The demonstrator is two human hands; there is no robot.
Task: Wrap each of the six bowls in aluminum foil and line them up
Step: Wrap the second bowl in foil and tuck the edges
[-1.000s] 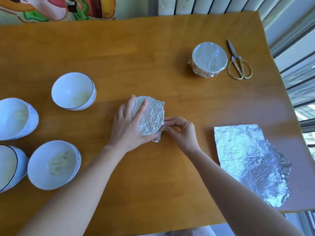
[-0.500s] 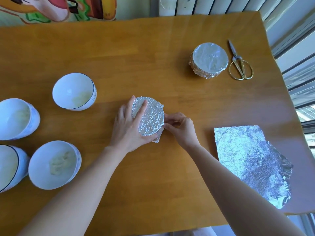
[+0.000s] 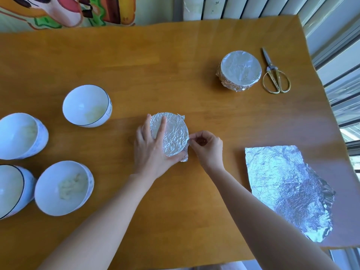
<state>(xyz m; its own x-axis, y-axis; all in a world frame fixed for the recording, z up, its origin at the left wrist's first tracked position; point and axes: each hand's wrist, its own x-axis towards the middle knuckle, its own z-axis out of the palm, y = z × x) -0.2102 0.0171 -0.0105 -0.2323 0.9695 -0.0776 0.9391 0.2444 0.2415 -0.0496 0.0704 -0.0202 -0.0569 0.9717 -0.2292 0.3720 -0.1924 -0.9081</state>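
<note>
Pressing flat on the foil top of the middle bowl (image 3: pixel 172 133) with the left hand (image 3: pixel 152 151), fingers straight and spread, thumb along the near rim. Pinching the foil at that bowl's right rim with the right hand (image 3: pixel 206 147), thumb and fingertips closed together on the crumpled edge.

Sitting upright near the centre of the table (image 3: pixel 155 65), round, so no long axis to speak of. Held directly between the two hands: left hand over it from the left and near side, right hand touching it from the right.

Probably the tucking stage: top covered, a loose flap (image 3: pixel 184 155) sticking out at the near-right of the rim, just below the right fingertips. Nearer to that flap, the right hand, with only a short slide along the rim toward the body. Left hand better kept as the hold-down.

Round about:
- A finished wrapped bowl (image 3: pixel 240 70) far off to the right, well apart.
- Scissors (image 3: pixel 275 75) just beside it on its right.
- A wrinkled sheet of foil (image 3: pixel 282 188) lying flat at the near right, close to the table's edge.
- Four bare bowls (image 3: pixel 85 105) clustered at the left, not yet covered, some with pale residue inside.

Nothing standing between the middle bowl and the wrapped one.
</note>
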